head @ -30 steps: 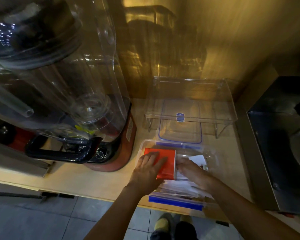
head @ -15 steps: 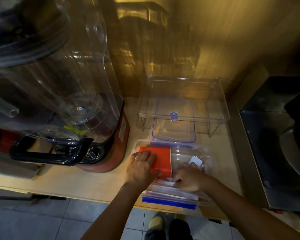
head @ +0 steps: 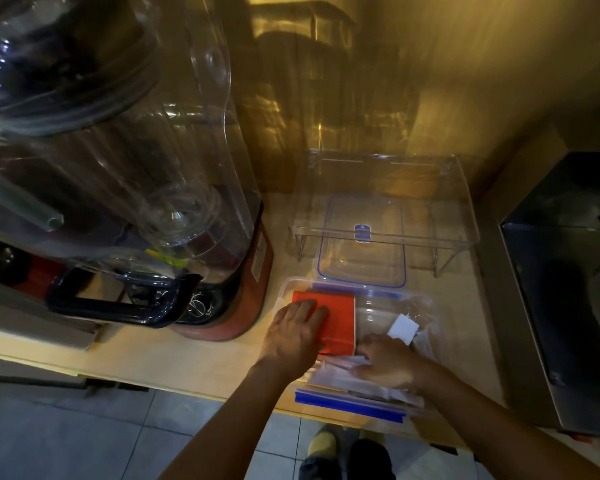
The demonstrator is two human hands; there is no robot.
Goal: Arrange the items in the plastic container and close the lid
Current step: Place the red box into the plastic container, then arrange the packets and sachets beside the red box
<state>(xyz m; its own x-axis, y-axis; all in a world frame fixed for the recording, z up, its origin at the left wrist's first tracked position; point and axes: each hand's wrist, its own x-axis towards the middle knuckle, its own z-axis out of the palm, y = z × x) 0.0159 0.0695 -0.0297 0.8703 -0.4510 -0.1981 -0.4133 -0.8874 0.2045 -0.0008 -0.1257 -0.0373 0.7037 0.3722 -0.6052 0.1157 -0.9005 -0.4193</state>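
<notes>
Head view: left hand (head: 297, 336) flat on red box (head: 329, 318), steadying; right hand (head: 385, 362) pressing paper packets (head: 340, 375) into plastic container (head: 426, 306); lid (head: 362, 251) off.

Nothing here reads clearly. There's a small blue label (head: 362, 233) on the clear lid (head: 362, 254) mid-frame, its print too tiny to make out, and a pale sticker (head: 259, 257) on the red blender base (head: 253, 306), also illegible.

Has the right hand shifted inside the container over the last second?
Yes. The right hand has pulled back toward the near blue-edged rim of the container, away from the white card, and now rests on the papers.
</notes>
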